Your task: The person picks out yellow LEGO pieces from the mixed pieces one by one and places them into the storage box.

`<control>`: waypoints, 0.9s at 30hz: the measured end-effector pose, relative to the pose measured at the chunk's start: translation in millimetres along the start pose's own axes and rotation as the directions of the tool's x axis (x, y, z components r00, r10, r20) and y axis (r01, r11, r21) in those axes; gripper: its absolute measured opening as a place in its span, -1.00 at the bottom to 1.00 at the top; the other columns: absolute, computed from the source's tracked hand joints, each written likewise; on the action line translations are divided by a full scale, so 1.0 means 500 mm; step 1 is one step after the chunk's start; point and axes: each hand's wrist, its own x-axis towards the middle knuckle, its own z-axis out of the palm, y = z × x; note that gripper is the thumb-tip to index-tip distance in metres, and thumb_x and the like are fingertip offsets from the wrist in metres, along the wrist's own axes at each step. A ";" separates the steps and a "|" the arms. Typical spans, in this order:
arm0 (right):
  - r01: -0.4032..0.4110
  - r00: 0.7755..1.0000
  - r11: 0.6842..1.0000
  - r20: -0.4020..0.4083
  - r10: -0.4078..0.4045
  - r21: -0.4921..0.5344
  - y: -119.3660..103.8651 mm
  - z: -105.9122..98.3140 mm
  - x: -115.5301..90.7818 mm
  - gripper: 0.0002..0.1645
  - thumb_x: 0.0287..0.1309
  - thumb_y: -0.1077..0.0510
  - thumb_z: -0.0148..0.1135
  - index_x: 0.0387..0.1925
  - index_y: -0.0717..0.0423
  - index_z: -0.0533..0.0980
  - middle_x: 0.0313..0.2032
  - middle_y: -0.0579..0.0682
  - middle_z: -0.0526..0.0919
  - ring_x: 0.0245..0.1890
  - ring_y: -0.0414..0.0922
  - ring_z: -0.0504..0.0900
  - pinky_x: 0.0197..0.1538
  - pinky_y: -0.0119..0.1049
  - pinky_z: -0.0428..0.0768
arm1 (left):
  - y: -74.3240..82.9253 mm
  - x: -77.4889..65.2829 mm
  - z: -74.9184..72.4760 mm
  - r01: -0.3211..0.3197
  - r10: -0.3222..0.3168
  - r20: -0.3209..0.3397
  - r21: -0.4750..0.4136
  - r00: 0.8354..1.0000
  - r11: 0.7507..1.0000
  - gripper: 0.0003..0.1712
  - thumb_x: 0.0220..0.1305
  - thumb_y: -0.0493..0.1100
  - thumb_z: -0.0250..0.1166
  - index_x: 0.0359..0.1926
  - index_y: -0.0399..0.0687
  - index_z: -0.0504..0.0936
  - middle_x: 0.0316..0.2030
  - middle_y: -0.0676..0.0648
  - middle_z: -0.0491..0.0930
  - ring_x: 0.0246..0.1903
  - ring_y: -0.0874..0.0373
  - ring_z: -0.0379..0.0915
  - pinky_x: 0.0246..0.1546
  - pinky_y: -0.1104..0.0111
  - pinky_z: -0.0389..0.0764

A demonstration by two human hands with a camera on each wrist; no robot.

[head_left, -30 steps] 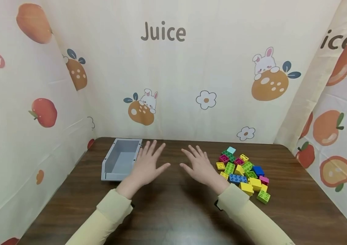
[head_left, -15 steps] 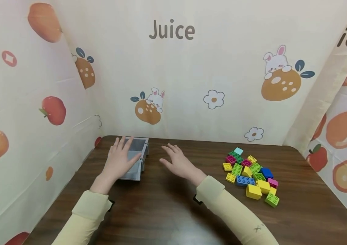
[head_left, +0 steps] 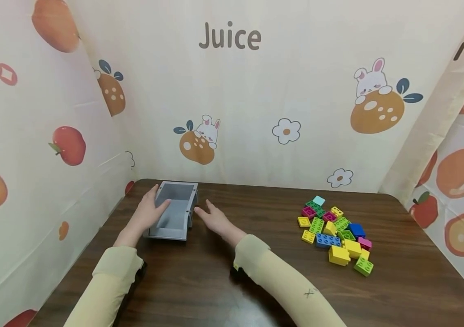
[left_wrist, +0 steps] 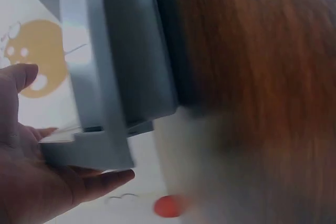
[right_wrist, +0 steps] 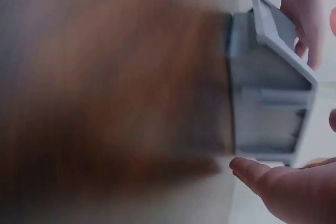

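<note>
A grey open-topped plastic bin [head_left: 167, 234] stands at the back left of the table. Along its left side is my left hand [head_left: 143, 214], thumb spread over the bin's opening and fingers reaching past the outer wall. In the left wrist view, the fingers lie beside the bin's rim [left_wrist: 100, 93]; contact is hard to tell. My right hand [head_left: 217, 220] is at the bin's right side, fingers extended. From the right wrist, its fingertips appear close to the bin's side wall [right_wrist: 268, 121], and I cannot tell whether they touch it.
On the right of the dark wooden table [head_left: 256, 281] lies a loose pile of toy building bricks, among them a blue brick [head_left: 328, 241], a yellow brick [head_left: 339, 255] and a lime green brick [head_left: 364, 266]. Printed curtains [head_left: 248, 91] hang behind and at both sides.
Both hands have moved left to the bin: the left from its right edge across to its left side, the right from mid-table to its right side. The head view has swung slightly left.
</note>
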 end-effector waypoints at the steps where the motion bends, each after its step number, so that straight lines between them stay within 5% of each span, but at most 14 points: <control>1: -0.008 1.000 1.000 -0.008 0.009 0.030 0.001 0.009 0.001 -0.07 0.29 -0.34 -0.08 0.46 0.08 -0.04 0.42 0.11 0.10 0.37 0.07 0.18 0.39 0.02 0.24 | -0.003 0.003 0.002 0.020 -0.019 0.011 -0.025 1.000 0.999 -0.11 0.39 0.10 0.02 0.44 -0.34 -0.19 0.38 -0.47 -0.08 0.35 -0.39 -0.13 0.33 -0.23 0.05; 7: 0.022 0.999 0.995 -0.050 -0.017 0.099 0.004 0.043 0.012 -0.10 0.30 -0.28 -0.03 0.45 0.11 -0.02 0.41 0.15 0.11 0.35 0.08 0.22 0.37 0.01 0.29 | -0.017 0.017 0.011 0.128 -0.124 0.040 -0.122 0.991 0.984 -0.22 0.44 0.01 -0.09 0.43 -0.35 -0.16 0.35 -0.49 0.00 0.32 -0.39 -0.02 0.31 -0.18 0.16; 12: 0.038 0.998 0.986 -0.046 -0.031 0.160 -0.007 0.054 0.015 -0.16 0.32 -0.22 -0.01 0.44 0.09 0.02 0.39 0.16 0.16 0.37 0.06 0.19 0.36 0.00 0.29 | -0.019 0.019 0.013 0.143 -0.140 0.030 -0.166 0.990 0.976 -0.36 0.48 -0.07 -0.20 0.41 -0.36 -0.05 0.32 -0.49 0.08 0.29 -0.38 0.05 0.27 -0.19 0.22; 19: 0.025 0.999 0.902 0.030 -0.042 0.431 -0.023 0.061 0.013 -0.26 0.39 0.00 -0.02 0.45 0.12 -0.02 0.40 0.26 0.06 0.29 0.10 0.31 0.24 0.01 0.47 | -0.018 0.019 0.012 0.161 -0.156 0.042 -0.177 0.987 0.971 -0.40 0.50 -0.11 -0.26 0.39 -0.40 -0.01 0.32 -0.48 0.07 0.31 -0.36 0.02 0.31 -0.17 0.17; 27: 0.017 0.999 0.878 0.024 -0.033 0.479 -0.017 0.067 0.015 -0.28 0.39 0.02 -0.02 0.45 0.09 0.00 0.38 0.23 0.10 0.31 0.10 0.27 0.24 0.06 0.44 | -0.013 0.015 0.014 0.179 -0.173 0.051 -0.179 0.984 0.967 -0.40 0.49 -0.10 -0.27 0.34 -0.49 0.06 0.29 -0.51 0.12 0.29 -0.36 0.04 0.31 -0.15 0.17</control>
